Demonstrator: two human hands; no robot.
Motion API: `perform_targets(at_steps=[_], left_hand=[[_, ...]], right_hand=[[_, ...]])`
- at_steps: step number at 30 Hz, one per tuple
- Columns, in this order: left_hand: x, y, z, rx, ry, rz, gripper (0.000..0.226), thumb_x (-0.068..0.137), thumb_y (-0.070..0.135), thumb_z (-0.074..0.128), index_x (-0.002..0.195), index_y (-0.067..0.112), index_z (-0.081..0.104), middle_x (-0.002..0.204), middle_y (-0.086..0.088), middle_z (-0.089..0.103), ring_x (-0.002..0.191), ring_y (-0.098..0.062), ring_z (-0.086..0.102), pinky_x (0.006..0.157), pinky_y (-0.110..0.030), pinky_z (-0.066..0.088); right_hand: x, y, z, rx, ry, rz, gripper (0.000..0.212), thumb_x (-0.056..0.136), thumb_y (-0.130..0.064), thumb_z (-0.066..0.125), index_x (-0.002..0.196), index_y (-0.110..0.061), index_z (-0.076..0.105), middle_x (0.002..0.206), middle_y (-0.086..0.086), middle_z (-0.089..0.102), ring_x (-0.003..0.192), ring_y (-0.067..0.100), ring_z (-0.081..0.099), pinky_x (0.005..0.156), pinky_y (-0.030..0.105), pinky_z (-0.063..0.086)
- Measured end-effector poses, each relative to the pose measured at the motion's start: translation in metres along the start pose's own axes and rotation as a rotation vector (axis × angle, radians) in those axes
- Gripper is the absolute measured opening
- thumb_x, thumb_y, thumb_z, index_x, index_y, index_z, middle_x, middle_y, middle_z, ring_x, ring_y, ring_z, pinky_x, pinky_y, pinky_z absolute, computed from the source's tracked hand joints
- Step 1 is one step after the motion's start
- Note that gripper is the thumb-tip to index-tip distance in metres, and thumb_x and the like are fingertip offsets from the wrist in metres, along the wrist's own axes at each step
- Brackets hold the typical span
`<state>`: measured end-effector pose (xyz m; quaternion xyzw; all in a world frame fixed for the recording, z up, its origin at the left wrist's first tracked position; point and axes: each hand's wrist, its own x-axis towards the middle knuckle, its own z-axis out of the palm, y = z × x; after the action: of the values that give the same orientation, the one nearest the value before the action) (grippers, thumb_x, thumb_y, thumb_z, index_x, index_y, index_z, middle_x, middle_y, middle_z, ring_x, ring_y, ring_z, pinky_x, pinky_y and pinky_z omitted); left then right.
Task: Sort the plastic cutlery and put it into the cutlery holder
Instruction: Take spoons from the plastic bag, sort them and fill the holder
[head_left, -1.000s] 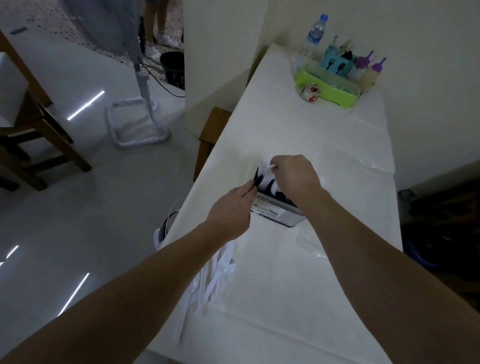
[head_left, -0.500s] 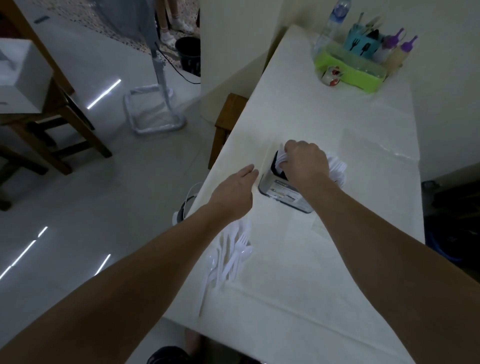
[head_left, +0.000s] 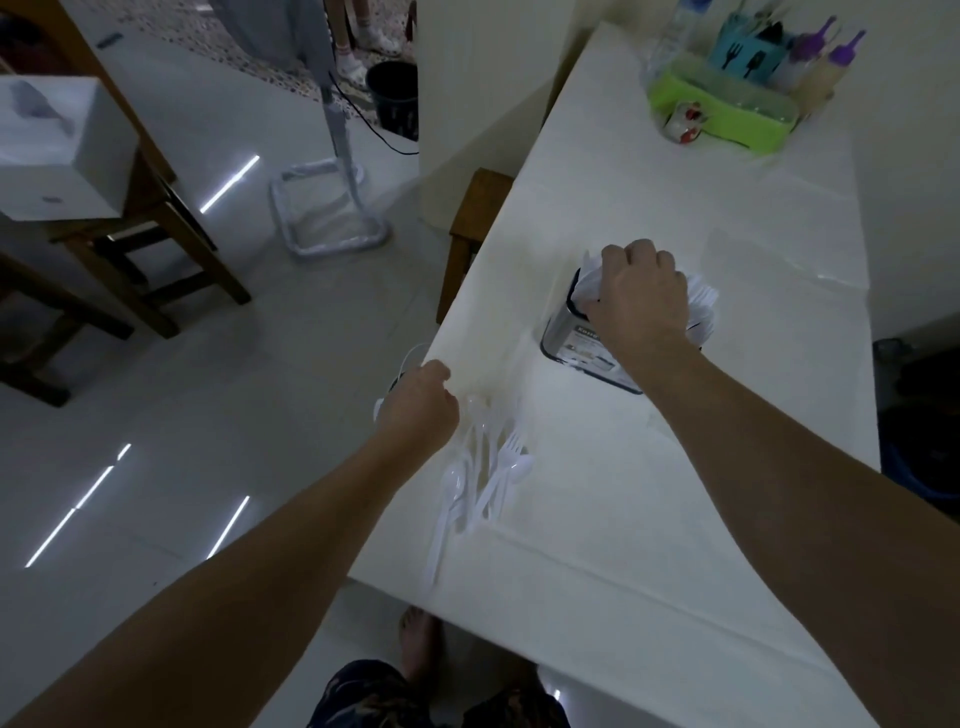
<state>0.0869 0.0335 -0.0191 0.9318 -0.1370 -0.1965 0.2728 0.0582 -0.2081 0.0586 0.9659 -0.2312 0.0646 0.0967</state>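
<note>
The cutlery holder (head_left: 571, 343), dark-rimmed with a label on its side, stands on the white table (head_left: 649, 519). White plastic cutlery sticks out of it on both sides of my right hand (head_left: 641, 296), which is closed over the top of the pieces inside. A loose pile of white plastic spoons and forks (head_left: 483, 467) lies near the table's left edge. My left hand (head_left: 421, 410) is down at the far end of that pile with its fingers curled; whether it grips a piece is hidden.
At the table's far end stand a green tray (head_left: 727, 117), a teal utensil caddy (head_left: 743, 52), purple-capped bottles (head_left: 831, 67), a water bottle and a small glass. A wooden stool (head_left: 475, 228) is beside the table, a fan stand (head_left: 337, 208) and chair on the floor to the left.
My left hand has drawn back from the holder down to the loose cutlery pile. My right hand has stayed on top of the holder. The view has shifted closer.
</note>
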Motion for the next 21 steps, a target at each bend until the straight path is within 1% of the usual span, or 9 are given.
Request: perform_targets(at_steps=[1,3,5,6,9,12,15,18,21], left_hand=[[-0.007,-0.005,0.000,0.000,-0.026,-0.065,0.025,0.094,0.015,0.048,0.114,0.014,0.062,0.111,-0.007,0.064,0.102,-0.026,0.062,0.093,-0.038,0.050],[-0.025,-0.016,0.004,0.006,-0.115,-0.134,0.018,0.096,0.028,0.053,0.097,0.013,0.062,0.092,-0.004,0.065,0.079,-0.019,0.060,0.074,-0.029,0.047],[-0.044,-0.027,0.014,0.008,-0.187,-0.173,0.029,0.092,0.045,0.059,0.085,0.017,0.058,0.076,0.003,0.063,0.061,-0.010,0.054,0.056,-0.024,0.040],[-0.052,-0.031,0.021,0.008,-0.208,-0.183,0.033,0.088,0.051,0.061,0.081,0.018,0.057,0.069,0.005,0.061,0.057,-0.008,0.054,0.052,-0.024,0.038],[-0.066,-0.041,0.039,0.015,-0.228,-0.191,0.035,0.080,0.054,0.068,0.078,0.021,0.056,0.069,0.007,0.060,0.061,-0.011,0.057,0.056,-0.026,0.042],[-0.071,-0.044,0.046,0.029,-0.230,-0.168,0.029,0.083,0.046,0.069,0.079,0.022,0.054,0.077,0.007,0.059,0.072,-0.014,0.058,0.064,-0.026,0.042],[-0.071,-0.047,0.052,0.002,-0.214,-0.169,0.023,0.088,0.040,0.065,0.080,0.019,0.057,0.082,0.004,0.060,0.077,-0.017,0.059,0.069,-0.030,0.046],[-0.069,-0.052,0.056,-0.021,-0.197,-0.175,0.021,0.090,0.035,0.062,0.083,0.016,0.064,0.083,0.001,0.065,0.078,-0.019,0.063,0.076,-0.034,0.054],[-0.069,-0.055,0.060,-0.068,-0.153,-0.190,0.016,0.089,0.034,0.063,0.085,0.019,0.061,0.082,0.003,0.064,0.078,-0.018,0.063,0.072,-0.032,0.052]], right_hand=[[-0.005,-0.003,-0.005,0.031,0.031,-0.003,0.039,0.078,-0.020,0.073,0.110,-0.005,0.058,0.108,0.017,0.056,0.094,0.037,0.054,0.072,0.039,0.041],[-0.019,-0.014,-0.012,0.138,0.106,-0.032,0.041,0.080,-0.025,0.072,0.114,-0.005,0.061,0.111,0.019,0.058,0.097,0.039,0.054,0.077,0.043,0.044],[-0.040,-0.029,-0.013,0.223,0.161,-0.100,0.035,0.082,-0.023,0.069,0.111,-0.006,0.064,0.107,0.019,0.061,0.093,0.039,0.056,0.080,0.043,0.046],[-0.052,-0.037,-0.011,0.255,0.162,-0.135,0.032,0.082,-0.022,0.069,0.109,-0.007,0.066,0.103,0.018,0.062,0.090,0.038,0.057,0.080,0.042,0.046],[-0.086,-0.061,0.009,0.391,0.001,-0.185,0.025,0.085,-0.022,0.070,0.106,-0.009,0.068,0.097,0.015,0.065,0.089,0.035,0.059,0.078,0.040,0.048],[-0.114,-0.078,0.030,0.505,-0.291,-0.133,0.024,0.090,-0.023,0.063,0.111,-0.013,0.067,0.102,0.011,0.066,0.095,0.030,0.061,0.082,0.039,0.051],[-0.135,-0.088,0.048,0.565,-0.478,-0.061,0.025,0.092,-0.022,0.060,0.115,-0.015,0.066,0.106,0.007,0.068,0.098,0.025,0.064,0.085,0.034,0.052],[-0.151,-0.093,0.062,0.605,-0.558,0.016,0.026,0.093,-0.019,0.057,0.117,-0.017,0.066,0.108,0.004,0.070,0.100,0.022,0.065,0.086,0.032,0.052],[-0.162,-0.096,0.070,0.633,-0.559,0.097,0.024,0.093,-0.019,0.057,0.114,-0.016,0.067,0.106,0.003,0.071,0.099,0.021,0.065,0.086,0.032,0.052]])
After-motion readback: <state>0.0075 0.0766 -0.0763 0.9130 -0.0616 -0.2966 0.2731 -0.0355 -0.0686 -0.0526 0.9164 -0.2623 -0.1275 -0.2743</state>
